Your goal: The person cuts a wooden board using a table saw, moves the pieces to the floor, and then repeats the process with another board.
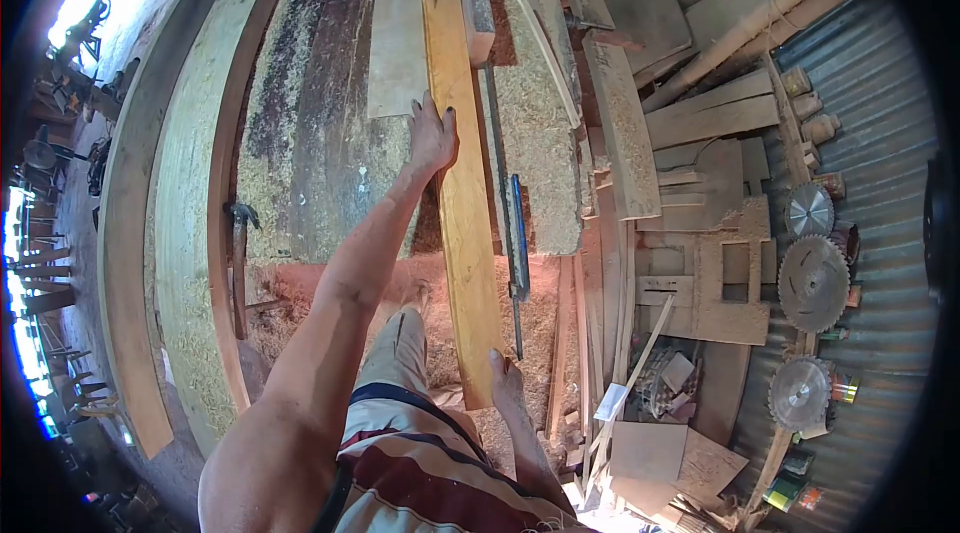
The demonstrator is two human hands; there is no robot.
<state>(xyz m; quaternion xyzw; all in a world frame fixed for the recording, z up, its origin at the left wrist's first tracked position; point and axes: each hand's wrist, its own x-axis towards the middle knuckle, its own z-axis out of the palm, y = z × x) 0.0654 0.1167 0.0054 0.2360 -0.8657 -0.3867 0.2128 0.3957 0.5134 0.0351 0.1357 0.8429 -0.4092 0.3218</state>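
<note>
A long yellowish wooden plank (466,203) lies lengthwise over the sawdust-covered bench (335,173) and overhangs its near edge. My left hand (433,140) rests at the plank's left edge, fingers stretched forward and thumb over the top face. At the near end, my right hand (506,381) grips the plank's right side with the thumb up; its other fingers are mostly hidden. Along the plank's far right side stands a block-like wooden guide (478,18). A pale flat sheet (398,43) lies under and left of the plank's far part.
Right of the plank lies a blue-handled tool (518,233). A hammer (241,233) is at the bench's left, beside long thick beams (185,233). A thin wood strip (540,48) lies far right. Circular saw blades (814,283) hang on the corrugated wall (890,183).
</note>
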